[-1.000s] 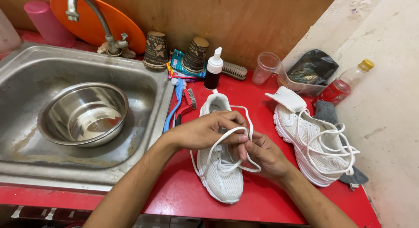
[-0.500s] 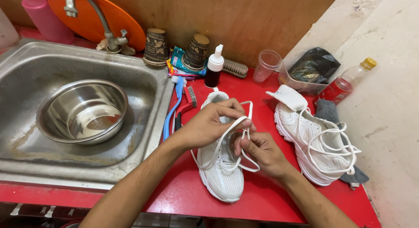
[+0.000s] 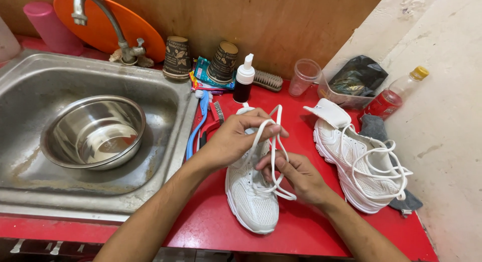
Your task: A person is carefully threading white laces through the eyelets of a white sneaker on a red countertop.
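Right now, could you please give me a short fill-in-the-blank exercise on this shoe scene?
1. Both hands hold the ____ lace of the white sneaker.
2. The steel bowl sits in the ____.
3. The second sneaker lies to the ____ of the held one.

Missing: white; sink; right

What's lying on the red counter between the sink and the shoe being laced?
In the head view, a blue toothbrush and a red brush lie between the sink and shoe.
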